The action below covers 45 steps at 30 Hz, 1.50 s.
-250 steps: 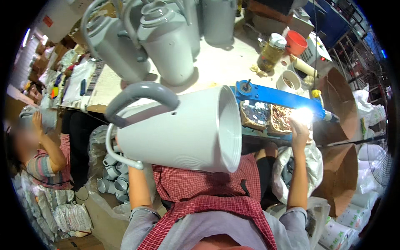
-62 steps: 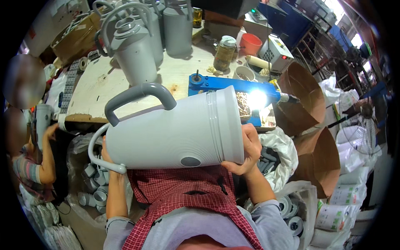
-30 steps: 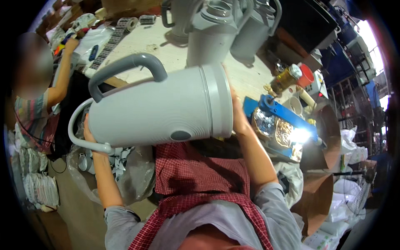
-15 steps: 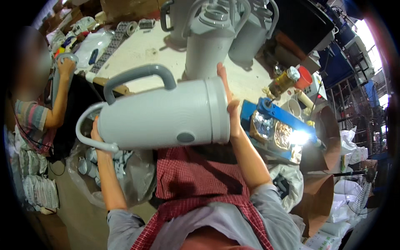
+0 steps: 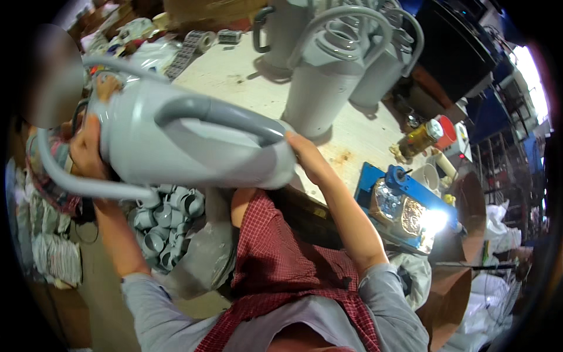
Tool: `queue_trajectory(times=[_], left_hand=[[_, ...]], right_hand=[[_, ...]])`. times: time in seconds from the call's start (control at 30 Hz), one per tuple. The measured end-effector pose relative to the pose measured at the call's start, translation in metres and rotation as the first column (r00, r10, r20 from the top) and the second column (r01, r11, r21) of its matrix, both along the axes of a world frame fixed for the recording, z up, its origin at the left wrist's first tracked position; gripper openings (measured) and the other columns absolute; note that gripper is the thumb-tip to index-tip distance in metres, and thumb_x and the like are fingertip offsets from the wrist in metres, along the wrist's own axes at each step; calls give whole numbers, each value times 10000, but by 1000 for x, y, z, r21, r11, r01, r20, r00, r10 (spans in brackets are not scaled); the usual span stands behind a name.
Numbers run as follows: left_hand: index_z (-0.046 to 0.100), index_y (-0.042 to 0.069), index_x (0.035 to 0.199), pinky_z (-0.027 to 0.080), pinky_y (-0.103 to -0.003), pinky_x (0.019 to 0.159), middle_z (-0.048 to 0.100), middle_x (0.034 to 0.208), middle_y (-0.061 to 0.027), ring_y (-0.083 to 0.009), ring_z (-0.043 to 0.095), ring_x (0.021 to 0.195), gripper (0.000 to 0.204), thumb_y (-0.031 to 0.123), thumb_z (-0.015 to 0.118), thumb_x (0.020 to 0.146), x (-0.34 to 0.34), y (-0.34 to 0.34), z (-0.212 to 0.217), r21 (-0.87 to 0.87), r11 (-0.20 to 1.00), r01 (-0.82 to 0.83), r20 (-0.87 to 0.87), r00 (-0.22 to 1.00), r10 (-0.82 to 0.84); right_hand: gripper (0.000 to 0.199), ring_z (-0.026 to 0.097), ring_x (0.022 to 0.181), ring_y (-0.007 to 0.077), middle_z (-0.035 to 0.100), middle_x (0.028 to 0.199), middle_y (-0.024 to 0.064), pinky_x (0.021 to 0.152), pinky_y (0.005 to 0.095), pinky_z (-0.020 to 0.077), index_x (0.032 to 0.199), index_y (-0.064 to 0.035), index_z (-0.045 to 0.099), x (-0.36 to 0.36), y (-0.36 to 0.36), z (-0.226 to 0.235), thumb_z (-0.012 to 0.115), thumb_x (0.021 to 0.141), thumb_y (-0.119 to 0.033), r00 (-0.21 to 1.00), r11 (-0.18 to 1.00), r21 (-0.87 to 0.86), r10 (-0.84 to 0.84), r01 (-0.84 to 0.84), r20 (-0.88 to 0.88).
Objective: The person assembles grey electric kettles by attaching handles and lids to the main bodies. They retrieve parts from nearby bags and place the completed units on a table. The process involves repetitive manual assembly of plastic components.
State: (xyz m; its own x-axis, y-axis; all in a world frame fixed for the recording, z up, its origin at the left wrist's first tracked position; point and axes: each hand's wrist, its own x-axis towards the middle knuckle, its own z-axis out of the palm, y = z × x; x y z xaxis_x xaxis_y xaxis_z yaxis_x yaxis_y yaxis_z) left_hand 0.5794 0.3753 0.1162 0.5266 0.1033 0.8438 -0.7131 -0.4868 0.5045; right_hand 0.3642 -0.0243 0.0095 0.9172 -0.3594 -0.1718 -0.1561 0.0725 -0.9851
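Jug (image 5: 187, 152), grey, 1: on its side in mid-air, by the desk (image 5: 234, 82), with cups (image 5: 167, 217) showing beneath.
Hands, 2: left hand (image 5: 88, 149) grasping the neck end, right hand (image 5: 308, 158) grasping the base end.
Risks, 2: a loosened right grip could let the smooth base slip; the wide carry loop (image 5: 82, 183) could knock the co-worker's hand (image 5: 108, 87), seemingly near.
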Motion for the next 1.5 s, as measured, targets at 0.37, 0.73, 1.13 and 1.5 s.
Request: queue_trajectory(times=[0.37,0.73,1.13,1.5], left_hand=[[701,56,863,512,-384,724,689,807,-160,-266,672,765,299,344,628,841,140,-202,101,755,649,97,-38,994,-103],[465,5,1288,367,-484,1048,493,1300,-209,-287,466,1242,572,435,511,914,-63,-213,9,-176,365,914,40,377,-925],[495,32,920,403,-410,953,462,1063,-100,-195,477,983,326,286,639,775,-221,-278,-96,-326,246,913,-489,60,-870],[518,-22,640,363,-406,1027,456,587,-39,-148,462,659,377,308,573,813,-216,-282,-97,-142,226,964,-745,46,-665]], right_hand=[[433,547,1061,162,619,1064,67,934,300,398,1264,-31,542,60,-201,150,630,900,-247,752,697,-484,-120,528,648],[292,649,762,220,671,857,133,697,334,503,1073,-31,649,-82,-30,205,652,812,-162,536,745,-444,137,498,833],[200,638,847,300,633,979,124,723,399,514,960,-36,645,-340,-133,-30,670,816,-173,735,341,-823,-666,455,130],[115,622,825,308,609,956,82,666,421,506,943,-102,598,-365,-168,-66,613,848,-165,759,124,-954,-638,271,133]])
